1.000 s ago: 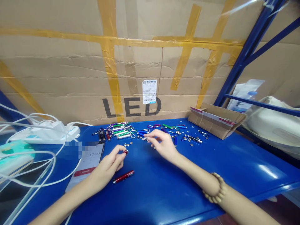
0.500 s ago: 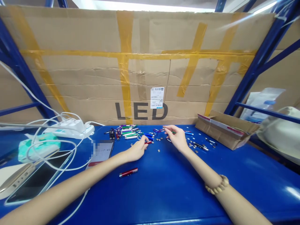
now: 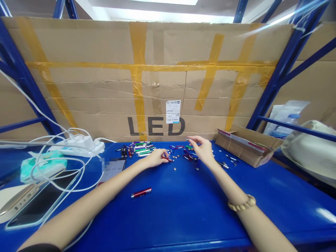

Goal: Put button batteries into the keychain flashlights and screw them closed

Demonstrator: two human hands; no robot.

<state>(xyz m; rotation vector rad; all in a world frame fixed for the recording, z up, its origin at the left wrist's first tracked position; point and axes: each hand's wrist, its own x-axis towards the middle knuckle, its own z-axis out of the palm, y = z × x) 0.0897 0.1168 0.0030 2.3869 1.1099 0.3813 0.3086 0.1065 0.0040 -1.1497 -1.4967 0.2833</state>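
Note:
My left hand rests on the blue table with its fingers pinched on a small red piece, beside several silver button cells. My right hand is raised a little over the loose parts, its fingertips pinched near a small green piece; whether they grip it is too small to tell. A pile of small coloured keychain flashlights lies just left of my left hand. A red flashlight body lies alone nearer to me.
A large taped cardboard box marked LED stands behind the table. An open small carton sits at the right. A phone, a tablet, a white power strip and white cables lie at the left. Blue rack posts flank the table.
Both hands have reached further back toward the pile of parts, the left carrying the red piece. The view has tilted up. The lone red flashlight body stays in place.

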